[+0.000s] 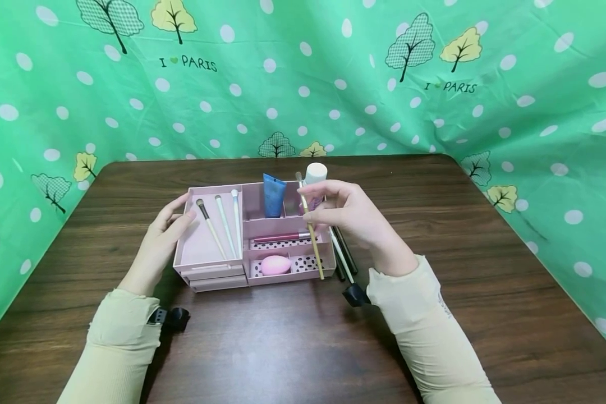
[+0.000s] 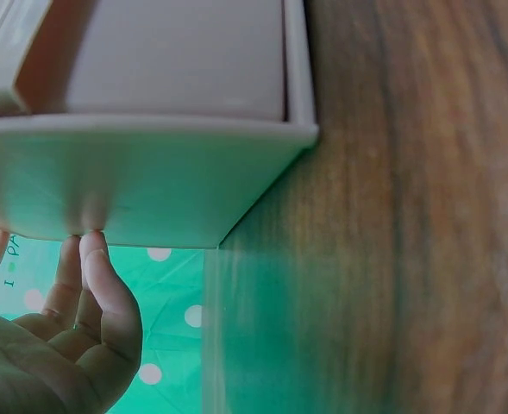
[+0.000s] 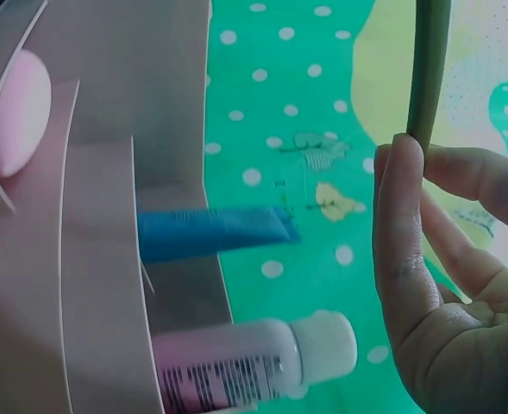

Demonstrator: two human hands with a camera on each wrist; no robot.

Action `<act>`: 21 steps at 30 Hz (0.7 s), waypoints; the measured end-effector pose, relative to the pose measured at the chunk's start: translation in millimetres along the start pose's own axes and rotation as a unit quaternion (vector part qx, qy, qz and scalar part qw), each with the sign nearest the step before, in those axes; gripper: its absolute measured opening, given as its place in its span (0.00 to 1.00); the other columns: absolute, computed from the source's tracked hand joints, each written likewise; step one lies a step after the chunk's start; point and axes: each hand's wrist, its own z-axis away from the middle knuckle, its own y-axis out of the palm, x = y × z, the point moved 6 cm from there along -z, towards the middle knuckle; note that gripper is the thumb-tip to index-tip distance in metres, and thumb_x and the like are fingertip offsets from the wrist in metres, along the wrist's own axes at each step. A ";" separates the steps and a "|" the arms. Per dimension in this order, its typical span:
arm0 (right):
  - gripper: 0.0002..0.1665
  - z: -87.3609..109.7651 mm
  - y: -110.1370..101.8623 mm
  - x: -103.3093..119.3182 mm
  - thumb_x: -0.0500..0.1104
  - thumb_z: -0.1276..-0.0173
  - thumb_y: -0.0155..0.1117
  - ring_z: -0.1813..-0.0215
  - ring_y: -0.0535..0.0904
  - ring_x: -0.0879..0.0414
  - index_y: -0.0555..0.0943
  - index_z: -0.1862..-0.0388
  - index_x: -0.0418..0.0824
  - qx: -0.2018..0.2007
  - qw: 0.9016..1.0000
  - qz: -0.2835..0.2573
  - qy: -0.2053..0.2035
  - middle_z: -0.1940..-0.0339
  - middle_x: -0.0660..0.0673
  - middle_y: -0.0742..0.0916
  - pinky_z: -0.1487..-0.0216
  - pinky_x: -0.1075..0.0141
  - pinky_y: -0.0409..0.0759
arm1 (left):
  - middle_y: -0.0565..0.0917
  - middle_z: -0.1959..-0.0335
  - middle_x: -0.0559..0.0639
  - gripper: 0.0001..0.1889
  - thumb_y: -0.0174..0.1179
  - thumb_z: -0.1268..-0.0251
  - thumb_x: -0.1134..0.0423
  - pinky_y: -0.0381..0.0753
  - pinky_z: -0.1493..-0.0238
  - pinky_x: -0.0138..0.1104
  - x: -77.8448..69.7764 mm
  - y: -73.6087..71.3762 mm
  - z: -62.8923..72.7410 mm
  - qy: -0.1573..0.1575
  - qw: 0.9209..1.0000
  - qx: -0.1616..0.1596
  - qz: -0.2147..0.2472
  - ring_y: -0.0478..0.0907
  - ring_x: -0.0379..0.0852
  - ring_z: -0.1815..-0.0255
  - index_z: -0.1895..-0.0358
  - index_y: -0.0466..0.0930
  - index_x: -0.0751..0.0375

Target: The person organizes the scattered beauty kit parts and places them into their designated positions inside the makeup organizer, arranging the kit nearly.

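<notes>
My right hand (image 1: 340,210) pinches a makeup brush (image 1: 313,247) with a gold handle between thumb and fingertips. The brush slants over the right side of a pink organizer (image 1: 209,255), bristles toward the back. In the right wrist view its handle (image 3: 429,69) rises from the pinching fingertips. At the organizer's left side is my left hand (image 1: 156,247), its fingertips touching the outer side wall (image 2: 141,177). Several makeup brushes (image 1: 225,224) lie in the left tray. A blue tube (image 1: 274,196) and a white-capped bottle (image 1: 315,173) stand in the back compartments.
A dark red pen-like stick (image 1: 281,238) lies in the middle compartment, and a pink makeup sponge (image 1: 276,265) in the front one. More slender sticks (image 1: 344,255) lie on the wooden table (image 1: 303,342) right of the organizer. A green dotted cloth (image 1: 293,73) hangs behind.
</notes>
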 end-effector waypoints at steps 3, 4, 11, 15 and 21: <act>0.26 -2.7 8.5 1.9 0.25 0.42 0.65 0.76 0.82 0.58 0.77 0.43 0.25 0.002 1.000 -0.005 0.003 0.68 0.47 0.83 0.69 0.61 0.84 | 0.76 0.55 0.34 0.31 0.53 0.26 0.46 0.67 0.46 0.29 -0.1 -0.3 0.1 0.002 1.000 -0.001 0.000 0.71 0.29 0.49 0.23 0.60 0.43; 0.26 -3.6 11.2 2.2 0.25 0.42 0.65 0.76 0.82 0.58 0.77 0.42 0.25 0.003 1.000 -0.007 0.005 0.68 0.47 0.83 0.69 0.60 0.85 | 0.76 0.56 0.34 0.31 0.53 0.26 0.46 0.67 0.46 0.29 -0.1 -0.3 0.0 0.002 1.000 -0.001 0.000 0.71 0.29 0.49 0.23 0.60 0.43; 0.27 -12.7 29.8 3.4 0.26 0.41 0.65 0.74 0.82 0.59 0.76 0.40 0.24 0.015 1.000 -0.023 0.008 0.64 0.46 0.82 0.67 0.58 0.86 | 0.76 0.56 0.33 0.31 0.53 0.26 0.46 0.66 0.45 0.29 0.6 -0.1 -0.3 0.003 1.000 -0.002 0.000 0.71 0.29 0.49 0.23 0.60 0.43; 0.26 -19.8 39.0 2.5 0.26 0.41 0.66 0.75 0.82 0.57 0.78 0.41 0.28 0.013 1.000 -0.020 0.007 0.62 0.45 0.81 0.67 0.55 0.86 | 0.76 0.56 0.33 0.31 0.53 0.26 0.46 0.66 0.45 0.29 0.8 -0.2 -0.6 0.003 1.000 -0.003 0.001 0.71 0.30 0.49 0.23 0.60 0.42; 0.25 -33.5 54.1 -1.3 0.28 0.40 0.67 0.74 0.82 0.55 0.80 0.42 0.33 0.006 0.999 -0.028 0.036 0.61 0.44 0.81 0.65 0.53 0.86 | 0.76 0.56 0.35 0.31 0.53 0.26 0.45 0.67 0.46 0.29 1.0 0.0 -0.8 0.002 1.000 -0.004 0.002 0.71 0.30 0.49 0.23 0.60 0.42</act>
